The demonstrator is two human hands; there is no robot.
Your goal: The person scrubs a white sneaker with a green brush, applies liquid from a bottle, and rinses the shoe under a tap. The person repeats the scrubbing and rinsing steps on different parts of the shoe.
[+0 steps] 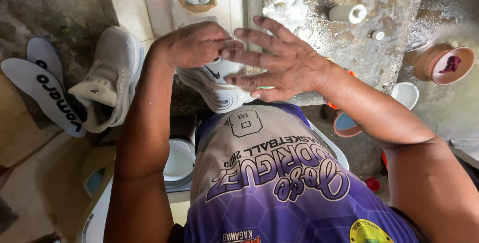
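while both hands (239,58) meet, they cover a white sneaker (214,86).

On my feed a second white sneaker (111,76) lies on its side on the dark ground at the left. Just left of it I see two white insoles (42,91) with dark lettering, overlapping. On the speckled concrete slab (349,48) at top right, a small white bottle (348,13) lies on its side, with a small white cap (377,35) near it. Off the slab's right edge sits a pink bowl (453,65) holding something dark red, and a white lid (405,95) lies below it.
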